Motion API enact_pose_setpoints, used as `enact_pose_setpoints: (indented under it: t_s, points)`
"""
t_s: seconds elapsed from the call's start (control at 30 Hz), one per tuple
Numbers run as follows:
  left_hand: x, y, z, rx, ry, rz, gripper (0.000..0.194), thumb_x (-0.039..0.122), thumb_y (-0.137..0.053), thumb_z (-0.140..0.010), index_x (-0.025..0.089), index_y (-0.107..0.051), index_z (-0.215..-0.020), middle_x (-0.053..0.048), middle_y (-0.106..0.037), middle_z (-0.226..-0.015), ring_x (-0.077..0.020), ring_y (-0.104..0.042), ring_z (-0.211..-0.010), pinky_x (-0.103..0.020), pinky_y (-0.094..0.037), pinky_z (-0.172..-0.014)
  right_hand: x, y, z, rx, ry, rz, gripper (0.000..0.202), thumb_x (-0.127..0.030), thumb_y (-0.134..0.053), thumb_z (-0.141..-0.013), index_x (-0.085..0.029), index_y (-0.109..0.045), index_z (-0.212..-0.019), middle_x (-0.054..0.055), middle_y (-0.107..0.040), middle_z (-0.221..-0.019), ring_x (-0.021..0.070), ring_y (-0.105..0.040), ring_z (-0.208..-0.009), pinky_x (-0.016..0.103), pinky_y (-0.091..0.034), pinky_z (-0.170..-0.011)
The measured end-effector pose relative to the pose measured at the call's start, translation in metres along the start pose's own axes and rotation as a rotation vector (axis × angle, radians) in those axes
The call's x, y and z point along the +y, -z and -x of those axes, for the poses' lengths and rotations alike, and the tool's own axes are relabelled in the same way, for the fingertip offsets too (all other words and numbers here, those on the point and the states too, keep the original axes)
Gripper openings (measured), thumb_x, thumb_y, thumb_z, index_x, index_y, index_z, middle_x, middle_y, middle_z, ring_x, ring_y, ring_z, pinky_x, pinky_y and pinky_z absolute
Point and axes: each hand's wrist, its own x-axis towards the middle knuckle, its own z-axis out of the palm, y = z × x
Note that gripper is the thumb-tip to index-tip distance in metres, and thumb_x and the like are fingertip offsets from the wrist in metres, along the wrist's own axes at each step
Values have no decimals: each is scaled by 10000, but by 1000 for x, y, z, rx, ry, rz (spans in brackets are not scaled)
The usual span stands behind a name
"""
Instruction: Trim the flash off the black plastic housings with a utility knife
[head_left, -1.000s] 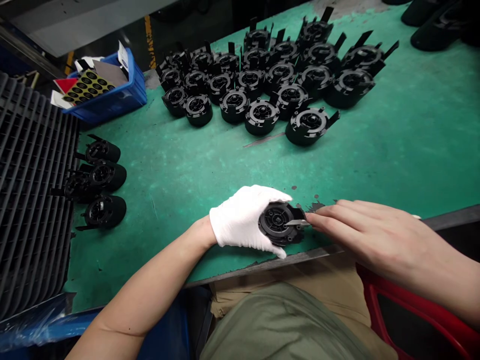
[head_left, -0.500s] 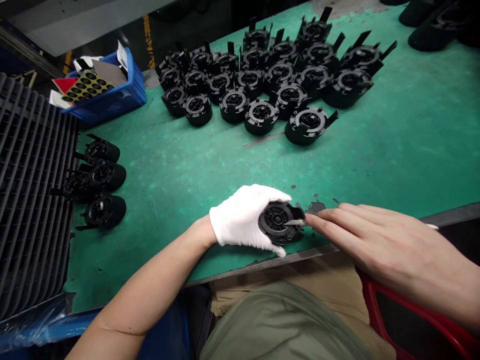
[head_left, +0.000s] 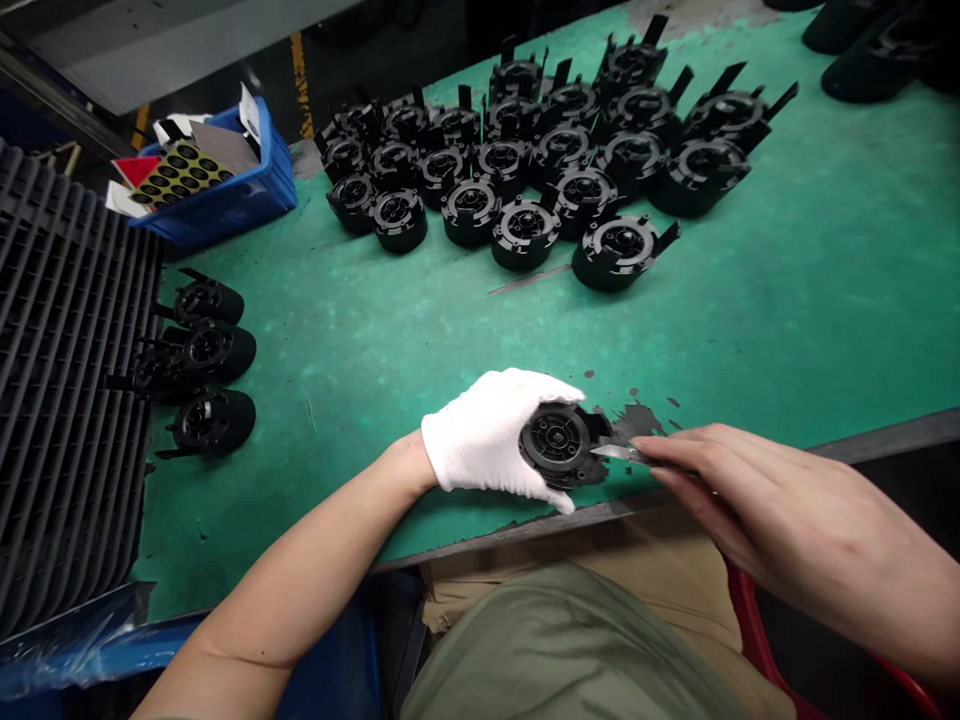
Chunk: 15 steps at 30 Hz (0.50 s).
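My left hand (head_left: 491, 435), in a white glove, is wrapped round a black round plastic part (head_left: 556, 438) near the table's front edge. The part's ribbed circular face is turned up, with a dark tab at its right side. Bare and ungloved, my right hand (head_left: 780, 500) pinches a thin metal blade (head_left: 616, 453) that points left. The blade's tip is beside the right rim of the part. The handle is mostly hidden under the fingers.
Many similar black parts (head_left: 525, 232) stand on the green table (head_left: 390, 340) at the back. Several more (head_left: 214, 422) lie at the left by a dark ribbed stack (head_left: 67, 400). A blue bin (head_left: 225, 205) holds sticker sheets. A red chair (head_left: 750, 620) is below right.
My right hand has drawn back to the right with the blade, whose tip was over the part's face and is now at its rim. My left hand keeps its hold.
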Motion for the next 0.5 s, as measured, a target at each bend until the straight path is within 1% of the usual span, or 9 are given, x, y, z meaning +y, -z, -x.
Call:
enact_pose_setpoints:
  t_s: [0.13,0.2,0.3,0.37,0.4,0.43,0.5]
  points:
    - [-1,-1,-2,59,-58,-4,1163,941,-1191,-702,246,-818,-1556,-209,-925,-1523,-491,-905,-1461,-668,-713,-1363,-6,-9,5,22,-23,-6,210,-251,-636,-1309,-238,-795,-1446,57,-912,-1128,231,-899,-877,365,-672,-748]
    - [-2,-1,-2,99,-54,-31,1174,946,-1186,-708,242,-800,-1564,-205,-930,-1492,-491,-912,-1427,-682,-716,-1354,-7,-12,5,21,-37,39,214,-271,-616,-1322,-234,-770,-1467,69,-922,-1177,243,-919,-916,377,-699,-773]
    - [-6,-5,1,149,-35,-101,1279,977,-1173,-691,238,-743,-1642,-242,-882,-1586,-522,-870,-1496,-743,-692,-1382,-7,-13,0,10,-37,123,230,-319,-576,-1351,-240,-740,-1491,89,-927,-1241,264,-932,-973,399,-711,-802]
    - [-7,-7,5,184,-64,-145,1324,987,-1157,-707,228,-697,-1689,-268,-831,-1643,-532,-827,-1558,-776,-673,-1401,-6,-11,-4,19,-23,146,227,-335,-567,-1362,-233,-732,-1480,87,-920,-1219,252,-923,-960,387,-702,-807]
    - [-7,-8,7,208,-95,-158,1316,973,-1147,-736,216,-674,-1703,-277,-815,-1642,-531,-814,-1568,-787,-669,-1403,-6,-10,-5,26,-22,145,221,-337,-572,-1363,-227,-730,-1473,83,-914,-1204,242,-917,-949,377,-699,-811]
    - [-6,-7,9,228,-129,-166,1275,930,-1134,-789,205,-647,-1718,-281,-805,-1639,-525,-809,-1572,-792,-668,-1404,-4,-9,-6,33,-22,140,220,-338,-580,-1362,-221,-727,-1476,79,-908,-1195,233,-911,-942,367,-697,-818]
    - [-2,-3,13,220,-176,-157,1141,742,-1086,-916,206,-573,-1783,-282,-781,-1688,-509,-796,-1611,-785,-665,-1424,-1,-7,-3,35,-34,116,230,-330,-615,-1350,-216,-723,-1518,78,-906,-1216,229,-907,-963,353,-707,-860]
